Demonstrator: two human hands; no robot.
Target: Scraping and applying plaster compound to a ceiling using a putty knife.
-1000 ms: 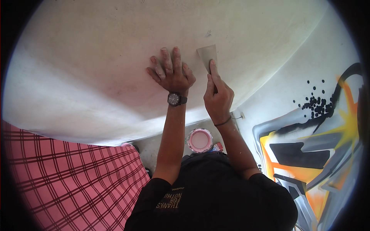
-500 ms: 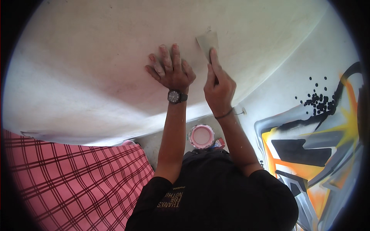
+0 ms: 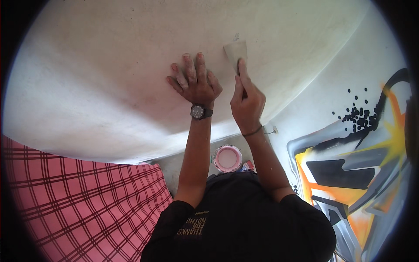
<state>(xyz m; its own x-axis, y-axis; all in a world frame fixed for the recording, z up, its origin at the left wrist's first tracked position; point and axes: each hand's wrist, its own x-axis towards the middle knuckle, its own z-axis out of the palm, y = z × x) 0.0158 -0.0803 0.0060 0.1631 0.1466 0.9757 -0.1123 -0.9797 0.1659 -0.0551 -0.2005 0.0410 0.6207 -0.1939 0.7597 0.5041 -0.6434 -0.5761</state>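
Note:
My right hand [image 3: 249, 102] grips a putty knife [image 3: 237, 51], its index finger stretched along the greyish blade. The handle is hidden inside the fingers. The blade's wide end lies against the pale wall [image 3: 131, 52], just below a small dark mark [image 3: 237, 37]. To the left of the blade, my left hand [image 3: 198, 85] lies on the same wall with its fingers spread. White dust covers those fingers, and the hand holds nothing. A black watch [image 3: 199, 112] sits on the left wrist.
Below my hands, a pink-rimmed bucket [image 3: 227, 159] with pale contents stands on the grey floor [image 3: 174, 162], a small red-and-blue box [image 3: 247, 166] beside it. A pink checked cloth [image 3: 87, 196] covers the lower left. The right wall [image 3: 340, 170] carries a painted mural.
The putty knife has shifted slightly down, away from the dark mark. My left hand remains spread on the wall, a little lower in the picture.

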